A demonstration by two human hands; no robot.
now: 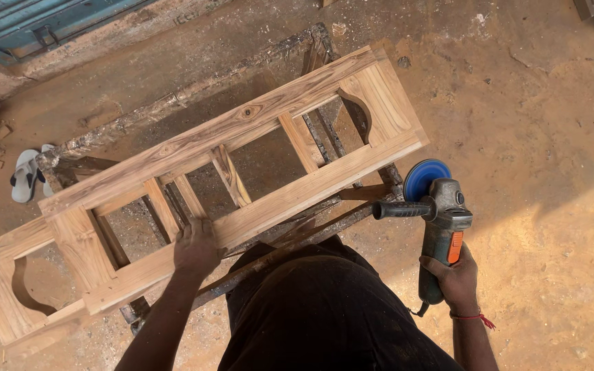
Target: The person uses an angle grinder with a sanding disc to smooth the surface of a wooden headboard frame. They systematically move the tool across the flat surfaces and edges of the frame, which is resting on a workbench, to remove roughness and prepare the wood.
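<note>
Left arm reaches forward and down from the lower edge of the view; left hand (pixel 197 249) lies palm down on the near rail of the wooden frame (pixel 242 178), fingers together and curled over the rail's inner edge, gripping it. Right arm hangs at the side, bent a little; right hand (pixel 457 278) is clamped around the rear body of the angle grinder (pixel 440 220), held upright beside the frame's right end and not touching the wood. The grinder is grey with an orange switch panel, a black side handle pointing left and a blue disc (pixel 424 177) at the top. A red thread (pixel 476 317) circles the right wrist.

The frame is pale wood, long and ladder-like with slanted slats and curved cut-outs at both ends, and rests diagonally on a dark, rough worktop (pixel 173 103). White sandals (pixel 27 175) lie on the dirt floor, far left.
</note>
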